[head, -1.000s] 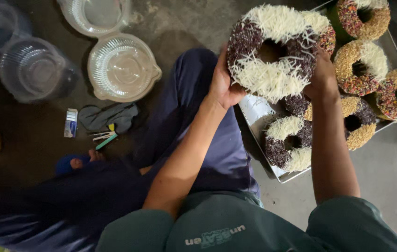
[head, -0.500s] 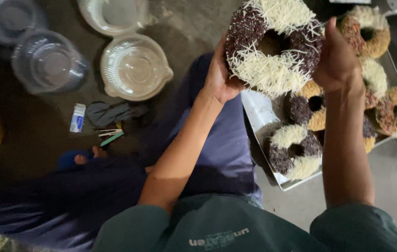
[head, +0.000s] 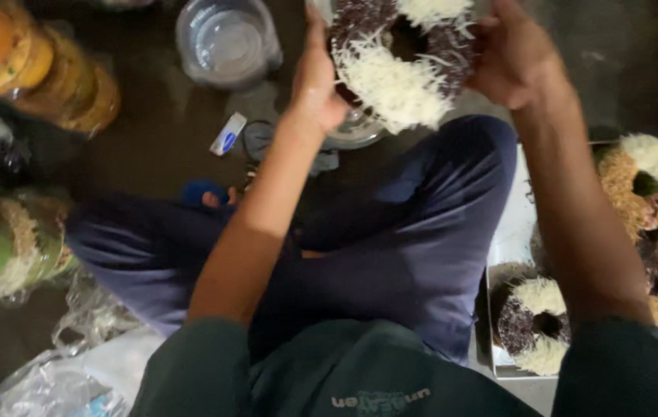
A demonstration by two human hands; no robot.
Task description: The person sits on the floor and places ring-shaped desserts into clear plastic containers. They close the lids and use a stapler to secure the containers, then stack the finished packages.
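At the top of the frame we hold a big ring cake (head: 402,66) between left hand (head: 317,81) and right hand (head: 510,58); loose white shreds could fall onto the clear lid (head: 356,131) below.

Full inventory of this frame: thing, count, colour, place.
Large ring cake: one, dark sprinkles with white shreds, held at top centre.
Clear plastic tub: one, on the floor at top left.
Clear lid: one, partly hidden under the ring cake.
Tray: one, pale, at right.
Topped rings on the tray: at least four, brown, white and dark.
Packed cakes: several, orange and green, left edge.
Small tube: one, white and blue, on the floor.
Plastic bags: crumpled, bottom left.
Left hand: on the cake's left side.
Right hand: on its right side.
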